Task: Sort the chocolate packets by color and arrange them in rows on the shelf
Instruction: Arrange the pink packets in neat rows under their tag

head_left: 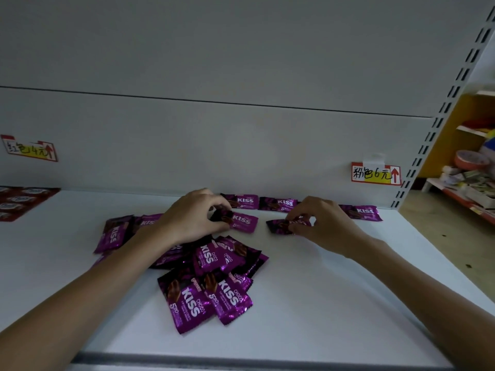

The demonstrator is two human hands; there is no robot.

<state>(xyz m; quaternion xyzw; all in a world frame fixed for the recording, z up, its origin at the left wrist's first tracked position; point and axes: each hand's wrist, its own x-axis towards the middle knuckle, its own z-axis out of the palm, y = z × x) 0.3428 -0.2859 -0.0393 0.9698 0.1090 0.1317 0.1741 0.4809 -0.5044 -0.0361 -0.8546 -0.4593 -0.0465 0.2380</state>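
Observation:
A loose pile of purple KISS chocolate packets (211,277) lies in the middle of the white shelf (321,303). Three purple packets (278,203) lie in a row along the back wall. My left hand (192,215) pinches the dark end of a purple packet (242,222) just in front of that row. My right hand (318,219) pinches another purple packet (281,226) flat on the shelf, to the right of the first. Red packets (21,202) lie in rows at the far left of the shelf.
A red-and-yellow price tag (30,149) hangs on the back wall at left, another price tag (376,174) at right. The slotted upright (439,121) bounds the shelf on the right; beyond it stand other shelves with goods (471,178). The shelf's front edge (241,360) runs below.

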